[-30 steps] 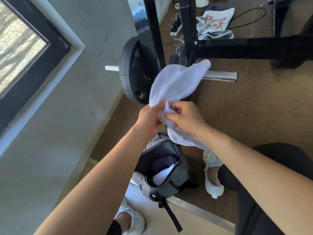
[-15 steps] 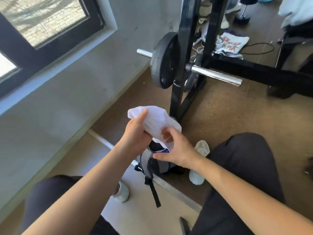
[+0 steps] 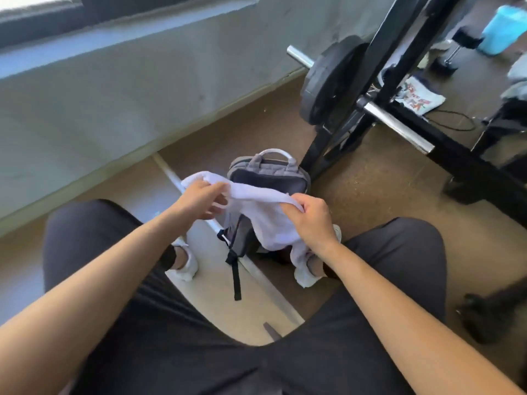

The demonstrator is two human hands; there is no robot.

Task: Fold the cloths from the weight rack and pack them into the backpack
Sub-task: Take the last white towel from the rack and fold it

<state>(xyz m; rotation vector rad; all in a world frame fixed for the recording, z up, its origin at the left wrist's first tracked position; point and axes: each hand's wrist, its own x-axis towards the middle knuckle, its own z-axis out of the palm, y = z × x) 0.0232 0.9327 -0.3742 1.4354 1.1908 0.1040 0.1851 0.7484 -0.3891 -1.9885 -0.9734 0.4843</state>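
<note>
Left hand (image 3: 204,202) pinches one end of the soft white cloth (image 3: 258,215) and right hand (image 3: 310,223) grips the other, with the cloth sagging between them above the knees. The black steel weight rack (image 3: 383,67) towers beyond on speckled brown floor (image 3: 370,189). Its round plate (image 3: 328,81) stands near the wall. The grey fabric backpack (image 3: 268,172) stands upright behind the cloth, contents hidden.

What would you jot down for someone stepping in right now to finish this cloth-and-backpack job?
Left hand: grips one end of the white cloth.
Right hand: grips the other end; the cloth hangs spread between them, over the grey backpack on the floor by the weight rack.
Done: this cloth is off the rack.
Left: fold it and pack it into the backpack.
</note>
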